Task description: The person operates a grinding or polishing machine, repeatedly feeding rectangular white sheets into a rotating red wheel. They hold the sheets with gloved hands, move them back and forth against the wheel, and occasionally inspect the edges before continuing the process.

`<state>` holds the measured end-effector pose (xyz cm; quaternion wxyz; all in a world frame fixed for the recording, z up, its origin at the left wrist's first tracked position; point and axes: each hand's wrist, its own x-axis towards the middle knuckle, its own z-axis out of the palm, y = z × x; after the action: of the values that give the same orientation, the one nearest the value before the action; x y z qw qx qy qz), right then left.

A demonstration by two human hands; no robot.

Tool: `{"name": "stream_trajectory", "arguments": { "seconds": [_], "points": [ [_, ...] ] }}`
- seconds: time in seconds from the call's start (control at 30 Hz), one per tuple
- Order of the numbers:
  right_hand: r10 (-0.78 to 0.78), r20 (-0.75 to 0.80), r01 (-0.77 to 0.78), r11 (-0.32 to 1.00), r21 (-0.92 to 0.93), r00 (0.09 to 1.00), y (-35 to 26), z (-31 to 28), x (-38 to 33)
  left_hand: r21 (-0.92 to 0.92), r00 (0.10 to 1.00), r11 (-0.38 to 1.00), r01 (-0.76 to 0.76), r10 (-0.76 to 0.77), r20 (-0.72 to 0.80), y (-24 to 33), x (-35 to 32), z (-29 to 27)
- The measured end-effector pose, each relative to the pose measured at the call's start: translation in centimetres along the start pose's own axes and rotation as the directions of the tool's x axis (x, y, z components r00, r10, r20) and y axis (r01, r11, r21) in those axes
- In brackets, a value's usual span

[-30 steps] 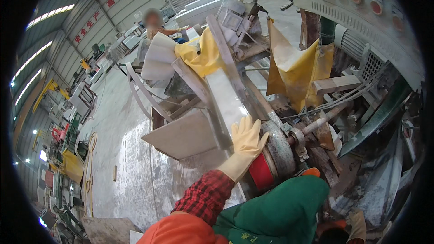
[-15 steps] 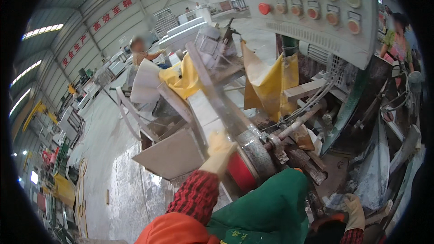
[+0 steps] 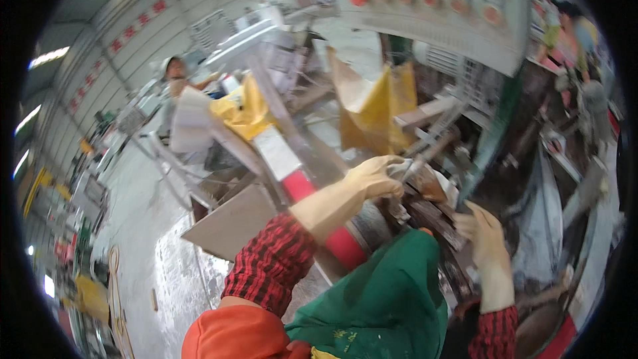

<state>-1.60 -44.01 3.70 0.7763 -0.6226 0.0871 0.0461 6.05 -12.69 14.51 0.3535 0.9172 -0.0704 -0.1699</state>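
My left hand (image 3: 373, 178), in a cream glove, reaches over the conveyor, its fingers curled beside the metal pipe (image 3: 438, 149). Something greyish shows between its fingertips, too small and blurred to name. My right hand (image 3: 484, 229), gloved alike, is raised to the right of my green-covered knee (image 3: 389, 286). Its fingers are bent together near a dark piece that I cannot make out. Beneath my left forearm runs a red belt (image 3: 347, 247) over a wet roller (image 3: 371, 227). A white block (image 3: 278, 153) lies farther up the conveyor.
A control box (image 3: 438, 13) with rows of buttons hangs at upper right. Yellow flaps (image 3: 242, 110) hang by the machine. A tan board (image 3: 229, 223) slants at its left side. Wood and scrap (image 3: 445, 226) clutter the right. Another person (image 3: 176, 76) stands beyond the machine.
My left hand has left the white blocks and moved right, across the belt to the pipe. My right hand has risen from low at the right. The view has swung, shifting the scene up and left.
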Motion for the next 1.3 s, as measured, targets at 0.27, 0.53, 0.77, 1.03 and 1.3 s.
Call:
{"name": "stream_trajectory", "arguments": {
  "seconds": [0.27, 0.53, 0.77, 1.03, 1.3],
  "points": [
    [0.102, -0.179, -0.005, 0.881, 0.473, 0.979, 1.6, 5.0, 4.2, 0.319, 0.727, 0.654, -0.686, 0.633, 0.266, 8.4, 10.1, 13.4],
    [-0.316, -0.814, 0.071, 0.943, -0.324, 0.487, 3.6, -17.8, -3.2, 0.256, 0.848, 0.813, -0.522, 0.465, 0.253, 8.0, 8.7, 13.3],
    [-0.414, -0.910, 0.557, 0.760, -0.333, 0.021, 4.3, -36.9, -16.7, 0.436, 0.940, 0.900, 0.029, 0.124, -0.317, -20.8, 7.3, -3.5],
    [-0.100, -0.961, 0.359, 0.914, -0.191, -0.257, 6.9, -44.3, -24.2, 0.681, 0.784, 0.694, 0.233, 0.281, -0.554, -38.3, 2.3, -3.4],
    [-0.053, -0.957, 0.170, 0.980, -0.105, -0.284, 6.1, -43.6, -23.3, 0.581, 0.674, 0.797, 0.163, 0.340, -0.656, -40.4, 3.1, -2.5]
  ]
}}
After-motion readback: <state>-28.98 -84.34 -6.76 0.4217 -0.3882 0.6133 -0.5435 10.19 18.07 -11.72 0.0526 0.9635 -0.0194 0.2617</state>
